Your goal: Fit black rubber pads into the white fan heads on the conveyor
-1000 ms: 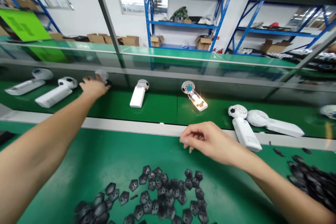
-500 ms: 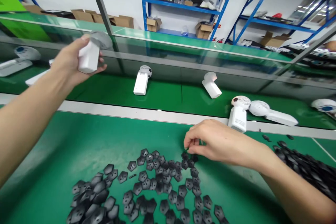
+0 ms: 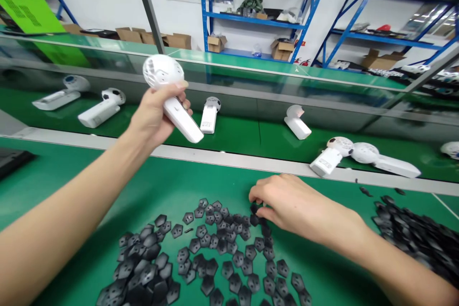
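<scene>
My left hand [image 3: 154, 110] is wrapped round the handle of a white handheld fan [image 3: 182, 119], lifted over the near edge of the green belt. Its round head, patterned like a football, points up and left. At the centre right, my right hand [image 3: 276, 201] is low over the table, thumb and fingers closed on a small black pentagon piece [image 3: 254, 209] at the edge of the scattered ones. Several more black pentagon pieces [image 3: 222, 229] lie spread in front of me, with a denser heap [image 3: 143, 263] of them to the left.
Several white fans, such as one at the middle [image 3: 210, 117] and one at the right [image 3: 326, 160], rest along the green belt [image 3: 244, 129] behind a pale rail [image 3: 229, 158]. Another black heap [image 3: 416, 234] lies at right. A dark object [image 3: 14, 160] sits at the left edge.
My left hand has swung right with the fan, whose head and handle now show clearly. My right hand stays by the black pieces, its fingertips lower among them. The view has shifted slightly left.
</scene>
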Motion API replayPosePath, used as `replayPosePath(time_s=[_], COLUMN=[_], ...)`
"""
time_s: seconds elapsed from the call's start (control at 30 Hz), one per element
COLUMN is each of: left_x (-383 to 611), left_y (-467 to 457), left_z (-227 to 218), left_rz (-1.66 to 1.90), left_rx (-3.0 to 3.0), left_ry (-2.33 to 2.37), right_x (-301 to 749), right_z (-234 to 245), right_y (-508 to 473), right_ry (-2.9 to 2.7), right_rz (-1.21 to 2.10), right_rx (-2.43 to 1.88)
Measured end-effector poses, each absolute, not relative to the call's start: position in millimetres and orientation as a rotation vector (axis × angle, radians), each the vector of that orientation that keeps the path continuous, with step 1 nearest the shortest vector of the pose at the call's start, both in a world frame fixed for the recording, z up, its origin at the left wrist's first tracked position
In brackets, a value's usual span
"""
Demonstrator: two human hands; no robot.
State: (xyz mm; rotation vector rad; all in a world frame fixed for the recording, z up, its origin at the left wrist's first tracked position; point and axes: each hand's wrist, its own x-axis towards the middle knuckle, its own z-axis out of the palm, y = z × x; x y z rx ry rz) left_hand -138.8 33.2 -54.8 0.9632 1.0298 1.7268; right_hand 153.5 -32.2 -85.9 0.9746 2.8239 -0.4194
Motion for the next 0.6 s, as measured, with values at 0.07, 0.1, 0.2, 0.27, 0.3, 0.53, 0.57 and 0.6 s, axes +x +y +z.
replayPosePath(time_s=[0.07,0.1,0.2,0.27,0.3,0.53,0.57,0.6], left_x=[-126,-120,-105,-98,-95,-90,-91,-92], left_y=[26,23,11,6,4,-2,-2,-3], left_z=[-68,-75,-95,-105,-109,-109,-106,-102], left_rz=[1.700,1.684,1.608,1.546,1.521,1.499,1.496,1.485], left_rx=[1.029,1.062,1.106,1.126,1.144,1.210,1.254,1.309], left_ry=[1.042,1.054,1.114,1.144,1.151,1.180,1.213,1.255], right_x=[153,151,144,137,134,119,117,116], right_z=[-85,-84,-83,-81,-80,-83,-85,-87], right_y=[-38,-42,-49,-53,-55,-64,-65,-65], right_ry=[2.813,2.813,2.811,2.773,2.748,2.710,2.703,2.698], right_rz=[-0.293,-0.229,-0.051,0.034,0.065,0.194,0.198,0.195], right_rx=[0.964,0.951,0.866,0.782,0.747,0.682,0.708,0.740])
